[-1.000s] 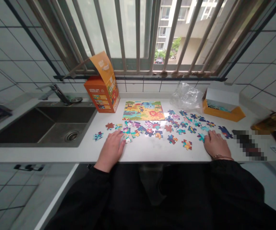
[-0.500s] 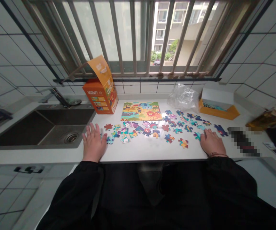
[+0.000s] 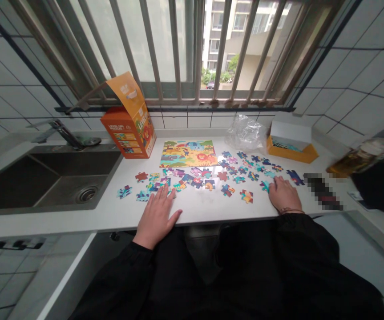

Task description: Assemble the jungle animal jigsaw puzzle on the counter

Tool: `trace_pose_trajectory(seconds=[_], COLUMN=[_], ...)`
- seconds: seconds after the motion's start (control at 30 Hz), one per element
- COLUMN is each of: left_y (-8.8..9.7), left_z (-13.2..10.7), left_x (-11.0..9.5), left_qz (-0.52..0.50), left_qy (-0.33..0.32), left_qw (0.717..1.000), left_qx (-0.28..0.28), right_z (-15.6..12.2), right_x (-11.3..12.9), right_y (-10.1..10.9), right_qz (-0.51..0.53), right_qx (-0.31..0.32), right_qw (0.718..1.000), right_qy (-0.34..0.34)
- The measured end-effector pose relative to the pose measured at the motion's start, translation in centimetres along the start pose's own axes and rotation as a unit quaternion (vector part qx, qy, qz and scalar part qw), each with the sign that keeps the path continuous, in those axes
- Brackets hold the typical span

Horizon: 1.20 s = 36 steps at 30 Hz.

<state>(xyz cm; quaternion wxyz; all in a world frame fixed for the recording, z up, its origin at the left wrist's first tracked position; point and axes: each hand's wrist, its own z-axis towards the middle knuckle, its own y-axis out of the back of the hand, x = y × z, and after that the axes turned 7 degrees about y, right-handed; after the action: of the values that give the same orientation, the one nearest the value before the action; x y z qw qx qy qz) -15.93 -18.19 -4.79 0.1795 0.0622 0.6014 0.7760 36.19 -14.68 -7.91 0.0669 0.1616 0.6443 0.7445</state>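
Observation:
Several jigsaw puzzle pieces (image 3: 197, 182) lie loose in a wide band across the white counter. My left hand (image 3: 158, 215) reaches in at the near left, palm down with fingers stretched and thumb apart. Its fingertips lie at the edge of a group of teal and purple pieces and partly cover them; nothing is gripped. To its left a blue-teal piece (image 3: 124, 191) lies by itself. My right hand (image 3: 284, 195) rests palm down on the counter, fingers slightly bent, beside a teal piece (image 3: 264, 186) that it partly hides. Behind the pieces lies a picture sheet (image 3: 188, 154) with a lion and an elephant.
An orange puzzle box (image 3: 128, 135) stands open at the back left, beside the sink (image 3: 107, 178). Crumpled clear plastic (image 3: 247, 133) and an open yellow box (image 3: 292, 152) are at the back right. Farther right stands a bottle of amber liquid (image 3: 348, 162); a pixelated dark object (image 3: 321, 191) lies nearer.
My left hand has moved right, from the counter by the sink to the near side of the left pieces, uncovering the blue-teal piece. My right hand stays in place. The view has shifted slightly.

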Motion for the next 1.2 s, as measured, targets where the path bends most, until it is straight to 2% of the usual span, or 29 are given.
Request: trace_pose_trajectory(seconds=[0.2, 0.8, 0.87, 0.93, 1.0, 1.1, 1.13, 1.2], left_y=[0.1, 0.2, 0.1, -0.1, -0.2, -0.1, 0.0, 0.6], left_z=[-0.2, -0.5, -0.6, -0.7, -0.6, -0.3, -0.2, 0.0], left_x=[0.0, -0.5, -0.5, -0.2, 1.0, 4.8, 6.5, 10.0], left_qz=[-0.012, -0.022, -0.032, -0.056, -0.085, -0.077, -0.052, 0.003], left_qy=[-0.016, 0.002, 0.0, 0.005, 0.033, 0.138, 0.179, 0.242], left_qw=[1.0, 0.999, 0.999, 0.998, 0.993, 0.975, 0.969, 0.963], left_qx=[0.023, 0.029, 0.018, -0.016, -0.077, -0.158, -0.16, -0.12], right_z=[0.1, -0.1, -0.1, -0.1, 0.0, 0.1, 0.1, 0.1], right_x=[-0.2, -0.6, -0.7, -0.8, -1.0, -1.3, -1.3, -1.4], right_y=[0.0, -0.3, -0.4, -0.6, -0.8, -1.0, -1.1, -1.1], right_qz=[-0.002, 0.002, 0.004, 0.005, 0.005, 0.002, 0.0, -0.002], right_qx=[-0.001, -0.016, -0.02, -0.026, -0.032, -0.038, -0.038, -0.037], right_qw=[1.0, 1.0, 1.0, 1.0, 0.999, 0.998, 0.998, 0.998], right_qy=[0.002, 0.013, 0.014, 0.018, 0.027, 0.04, 0.04, 0.04])
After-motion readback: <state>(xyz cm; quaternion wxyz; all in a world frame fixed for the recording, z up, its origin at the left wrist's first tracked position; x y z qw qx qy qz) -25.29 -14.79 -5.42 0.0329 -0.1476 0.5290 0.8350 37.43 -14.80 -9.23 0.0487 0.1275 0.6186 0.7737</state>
